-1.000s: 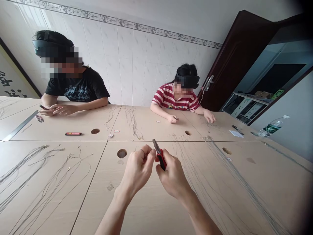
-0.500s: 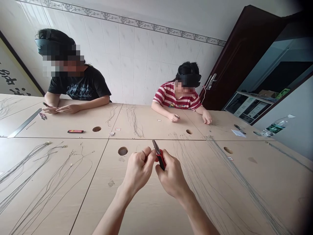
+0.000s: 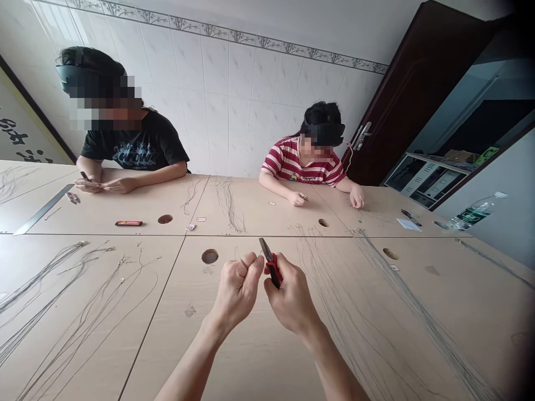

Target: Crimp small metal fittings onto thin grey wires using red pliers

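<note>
My right hand (image 3: 292, 295) is wrapped round a pair of pliers (image 3: 271, 264) with red and black handles, their dark jaws pointing up and away from me. Close beside it, my left hand (image 3: 240, 287) is closed in a pinch, thumb against the curled fingers. A thin wire (image 3: 261, 252) peeks out by the left fingertips, near the pliers' jaws; most of it is hidden by the hand. Both hands are over the near half of the table (image 3: 200, 356). To my right lie long thin grey wires (image 3: 418, 303), and another bunch of wires (image 3: 54, 275) spreads out on my left.
Across the table sit two people, one in a black shirt (image 3: 134, 142), one in a striped shirt (image 3: 303, 161). Round holes (image 3: 209, 256) pierce the tabletop. A red and black box cutter (image 3: 129, 223), a pen (image 3: 411, 217) and a plastic bottle (image 3: 476, 213) lie farther off.
Both hands have shifted very slightly, with a small gap now showing between the left fingertips and the pliers. The pliers stay in my right hand.
</note>
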Demonstrator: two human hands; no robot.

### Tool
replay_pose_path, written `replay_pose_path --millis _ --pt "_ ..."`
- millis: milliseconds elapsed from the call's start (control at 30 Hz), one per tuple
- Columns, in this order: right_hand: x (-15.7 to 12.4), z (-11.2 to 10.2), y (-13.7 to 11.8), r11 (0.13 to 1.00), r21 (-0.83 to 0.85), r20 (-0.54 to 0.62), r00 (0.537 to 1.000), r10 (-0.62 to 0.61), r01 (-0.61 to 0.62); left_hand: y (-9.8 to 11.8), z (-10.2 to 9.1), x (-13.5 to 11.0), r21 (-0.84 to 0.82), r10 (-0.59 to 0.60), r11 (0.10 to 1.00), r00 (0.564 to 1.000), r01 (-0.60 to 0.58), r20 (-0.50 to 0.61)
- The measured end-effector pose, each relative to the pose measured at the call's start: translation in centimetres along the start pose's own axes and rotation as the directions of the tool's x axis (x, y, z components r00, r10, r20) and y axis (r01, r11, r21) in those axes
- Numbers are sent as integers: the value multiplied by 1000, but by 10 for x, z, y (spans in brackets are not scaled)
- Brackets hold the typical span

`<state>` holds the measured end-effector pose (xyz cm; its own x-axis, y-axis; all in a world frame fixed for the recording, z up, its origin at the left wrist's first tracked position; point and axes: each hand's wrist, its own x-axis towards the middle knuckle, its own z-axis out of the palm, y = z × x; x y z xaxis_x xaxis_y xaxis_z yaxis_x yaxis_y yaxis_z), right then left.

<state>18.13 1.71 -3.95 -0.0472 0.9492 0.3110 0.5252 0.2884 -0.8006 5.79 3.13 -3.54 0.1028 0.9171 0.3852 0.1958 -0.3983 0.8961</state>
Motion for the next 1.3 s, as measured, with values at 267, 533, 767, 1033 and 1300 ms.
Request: replay_pose_path --millis 267,533,767,1033,1300 --pt "3 5 3 1000 4 -7 1000 11 -11 -5 0 0 -2 3 1000 999 -3 -35" --pt "8 6 7 1000 28 -1 1000 -2 2 -6 -1 1 10 4 1000 999 -3 -51" --pt "9 6 10 999 34 4 1000 8 -8 -7 -1 1 22 -21 1000 998 22 -56" --pt "11 6 12 999 48 11 1000 23 -23 -8 -1 0 17 -50 999 998 51 -40" --pt "11 6 18 996 68 25 998 49 -51 -12 0 1 5 -65 998 998 65 -15"
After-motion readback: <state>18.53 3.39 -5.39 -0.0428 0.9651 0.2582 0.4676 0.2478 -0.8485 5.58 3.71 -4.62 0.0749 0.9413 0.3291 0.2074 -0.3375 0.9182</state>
